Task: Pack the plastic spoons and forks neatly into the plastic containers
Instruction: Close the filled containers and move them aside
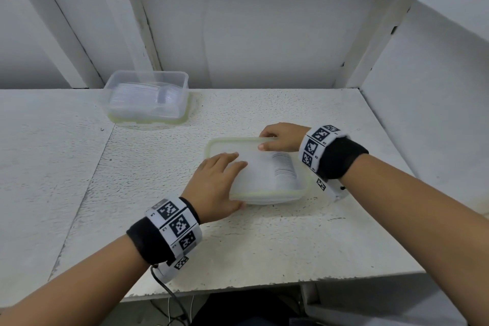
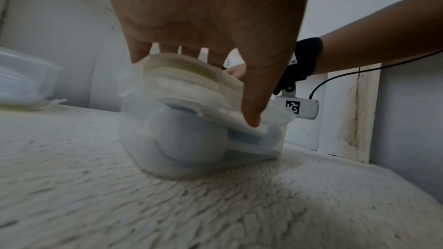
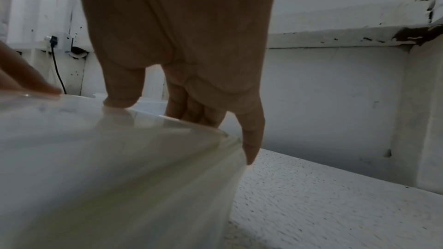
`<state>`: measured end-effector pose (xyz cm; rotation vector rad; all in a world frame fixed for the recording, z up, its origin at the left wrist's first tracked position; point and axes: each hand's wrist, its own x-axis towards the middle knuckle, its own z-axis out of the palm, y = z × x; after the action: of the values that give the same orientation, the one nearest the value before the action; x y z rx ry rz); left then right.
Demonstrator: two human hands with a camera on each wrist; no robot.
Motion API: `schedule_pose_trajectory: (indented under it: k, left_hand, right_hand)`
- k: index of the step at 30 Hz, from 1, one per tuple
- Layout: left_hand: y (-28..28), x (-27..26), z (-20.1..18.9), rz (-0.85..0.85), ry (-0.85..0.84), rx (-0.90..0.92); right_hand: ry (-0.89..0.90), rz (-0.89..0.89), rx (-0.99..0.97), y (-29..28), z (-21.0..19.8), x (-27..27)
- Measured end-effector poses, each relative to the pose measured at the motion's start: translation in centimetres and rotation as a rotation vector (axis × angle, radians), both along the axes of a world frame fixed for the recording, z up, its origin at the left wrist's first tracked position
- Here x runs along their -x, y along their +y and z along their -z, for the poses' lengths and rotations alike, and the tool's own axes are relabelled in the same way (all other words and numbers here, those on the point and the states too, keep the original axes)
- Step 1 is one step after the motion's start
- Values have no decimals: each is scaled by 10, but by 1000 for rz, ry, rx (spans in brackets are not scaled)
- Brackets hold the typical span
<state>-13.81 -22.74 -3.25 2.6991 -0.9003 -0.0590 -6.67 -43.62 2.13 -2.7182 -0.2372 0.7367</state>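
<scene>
Two clear rectangular plastic containers with pale green rim seals on the white speckled tabletop [image 1: 264,246]. Nearer one [image 1: 267,193] right of centre, capped by a frosted lid [image 1: 254,164] sitting tilted rather than flush, as seen from the left wrist; rounded clear plastic spoon bowls [image 2: 189,143] visible through its wall. Left hand [image 1: 214,185] spread over the lid's near-left corner, fingers straight on top, thumb down against the near edge. Right hand [image 1: 280,140] at the far-right corner, thumb flat on the lid, fingers curled over the far rim, clamped on it. Second container [image 1: 146,100] upside down at the far left, well apart from the hands, stacked clear cutlery [image 1: 143,103] showing through; spoons or forks, cannot tell. Marker-printed wristbands [image 1: 174,225] on both wrists. White painted walls [image 1: 251,34] behind and to the right.
</scene>
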Motion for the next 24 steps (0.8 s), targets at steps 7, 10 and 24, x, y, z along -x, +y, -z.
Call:
schedule_pose_trajectory:
  k: [7,10,24]
  left_hand:
    - [9,-11,-11,42,155,-12]
    - [23,-21,-15,-135,219,185]
    - [-10,-66,-33,-464,719,530]
  right_hand:
    - [-51,17,32,-3,2,13]
    - [-147,159,-12,-19,9,31]
    - [-100,698,-270,-67,12,46]
